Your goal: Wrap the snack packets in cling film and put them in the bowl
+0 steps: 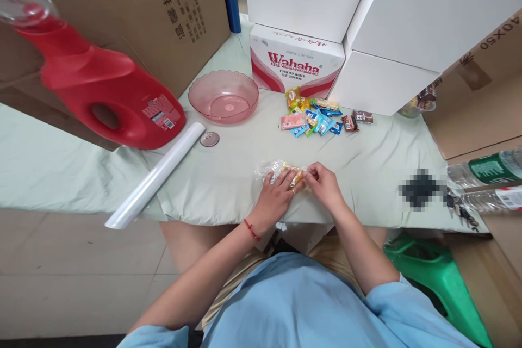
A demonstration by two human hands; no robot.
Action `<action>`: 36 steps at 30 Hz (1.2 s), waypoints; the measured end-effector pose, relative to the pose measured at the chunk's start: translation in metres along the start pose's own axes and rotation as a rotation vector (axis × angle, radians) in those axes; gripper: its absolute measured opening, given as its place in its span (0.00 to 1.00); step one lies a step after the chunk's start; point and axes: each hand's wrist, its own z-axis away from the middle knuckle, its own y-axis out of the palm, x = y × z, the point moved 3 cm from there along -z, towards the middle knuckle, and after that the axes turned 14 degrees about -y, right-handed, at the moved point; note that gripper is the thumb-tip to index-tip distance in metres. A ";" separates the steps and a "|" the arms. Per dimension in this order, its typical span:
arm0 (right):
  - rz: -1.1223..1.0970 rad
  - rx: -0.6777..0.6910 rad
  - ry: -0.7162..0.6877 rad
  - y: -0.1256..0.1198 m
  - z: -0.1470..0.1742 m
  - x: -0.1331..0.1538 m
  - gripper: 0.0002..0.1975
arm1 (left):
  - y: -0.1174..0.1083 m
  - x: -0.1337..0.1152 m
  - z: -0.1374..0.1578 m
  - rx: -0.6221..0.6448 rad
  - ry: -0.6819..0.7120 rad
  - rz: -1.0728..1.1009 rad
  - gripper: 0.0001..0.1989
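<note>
A golden snack packet [299, 175] lies near the table's front edge, with crinkled clear plastic film [265, 167] around it. My left hand [275, 196] rests across it from above, fingers stretched out and pressing on the film; much of the packet is hidden below. At the packet's right end, my right hand [325, 185] pinches the film's edge between thumb and fingertips. Farther back is a loose pile of small wrapped snacks [312, 117] in blue, pink, yellow and brown. A pink ribbed plastic bowl [223, 111] stands to the left of that pile.
Left of my hands are a white roll [157, 174], a round disc [209, 138] and a large red jug [118, 92]. A Wahaba-labelled carton [296, 62] and white boxes [391, 5] wall the back. Plastic bottles [489, 170] lie at the right; a green stool [444, 283] stands below.
</note>
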 end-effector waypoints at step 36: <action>0.383 0.187 -0.358 0.037 0.047 0.025 0.29 | -0.044 -0.028 -0.040 -0.068 -0.548 0.723 0.06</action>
